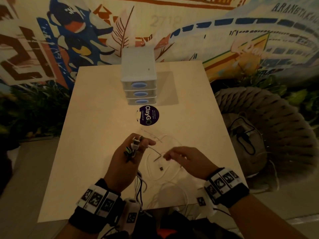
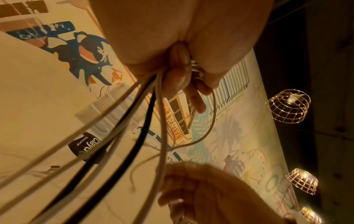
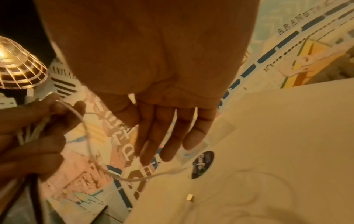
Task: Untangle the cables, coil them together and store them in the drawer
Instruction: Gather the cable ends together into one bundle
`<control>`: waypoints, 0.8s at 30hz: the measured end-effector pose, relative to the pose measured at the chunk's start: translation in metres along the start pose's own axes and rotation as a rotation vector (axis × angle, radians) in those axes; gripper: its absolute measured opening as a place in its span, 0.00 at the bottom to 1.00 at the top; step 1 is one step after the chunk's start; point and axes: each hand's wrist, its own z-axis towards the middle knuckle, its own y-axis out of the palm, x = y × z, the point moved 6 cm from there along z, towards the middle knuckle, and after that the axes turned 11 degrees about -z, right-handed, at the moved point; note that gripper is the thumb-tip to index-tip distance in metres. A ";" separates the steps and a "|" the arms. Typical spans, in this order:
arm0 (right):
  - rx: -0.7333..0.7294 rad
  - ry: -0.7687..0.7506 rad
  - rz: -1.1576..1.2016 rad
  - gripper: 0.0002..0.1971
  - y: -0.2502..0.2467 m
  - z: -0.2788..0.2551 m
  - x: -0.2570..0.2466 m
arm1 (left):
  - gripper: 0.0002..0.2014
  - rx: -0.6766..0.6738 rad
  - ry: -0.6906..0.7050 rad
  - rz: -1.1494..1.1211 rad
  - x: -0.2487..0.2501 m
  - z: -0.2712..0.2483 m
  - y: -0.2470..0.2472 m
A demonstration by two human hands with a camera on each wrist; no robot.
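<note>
Your left hand grips the bunched cables above the surface's near edge; your right hand, fingers loose, should draw the stray white strand free slowly.

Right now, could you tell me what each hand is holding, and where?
The left hand grips the cables near their plug ends. The right hand holds nothing, fingers straight.
</note>
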 end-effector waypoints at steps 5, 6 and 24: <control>-0.062 0.209 0.485 0.27 -0.001 0.031 -0.036 | 0.11 -0.205 0.024 0.082 0.008 -0.009 0.020; -0.076 0.249 0.585 0.31 -0.002 0.034 -0.041 | 0.11 -0.249 0.018 0.089 0.010 -0.012 0.024; 0.301 -0.005 0.923 0.15 -0.064 0.008 -0.046 | 0.15 -0.054 -0.174 -0.186 0.003 -0.011 0.016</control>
